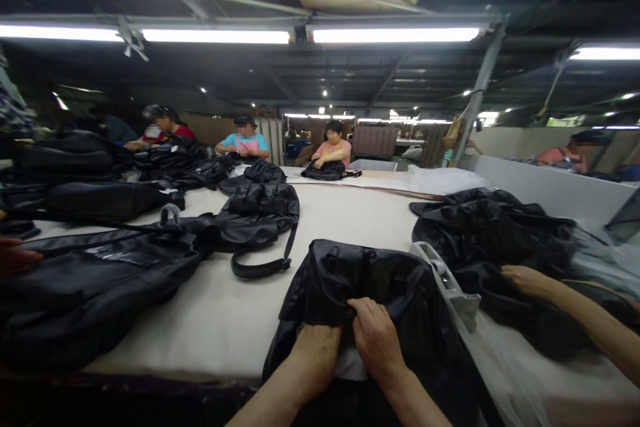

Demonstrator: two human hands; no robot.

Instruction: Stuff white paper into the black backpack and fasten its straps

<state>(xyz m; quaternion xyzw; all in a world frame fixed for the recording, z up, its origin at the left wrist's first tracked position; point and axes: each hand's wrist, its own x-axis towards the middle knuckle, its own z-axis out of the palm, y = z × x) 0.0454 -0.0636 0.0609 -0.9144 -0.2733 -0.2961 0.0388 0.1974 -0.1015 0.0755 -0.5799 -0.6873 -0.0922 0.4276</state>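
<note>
A black, leather-like backpack (415, 280) lies in front of me at the near edge of the table. My left hand (316, 347) reaches into an opening in its front, so the fingers are hidden under the black material. Beside it, my right hand (376, 333) has its fingers curled over the edge of that opening and grips it. Something whitish (351, 363) shows between my two wrists; I cannot make out what it is.
The pale tabletop (345, 207) bears more black bags (260, 207) at left and a black pile (500, 227) at right. A white plastic fixture (447, 280) stands by my backpack. Another person's hand (530, 280) reaches in from the right. Several people work across the table.
</note>
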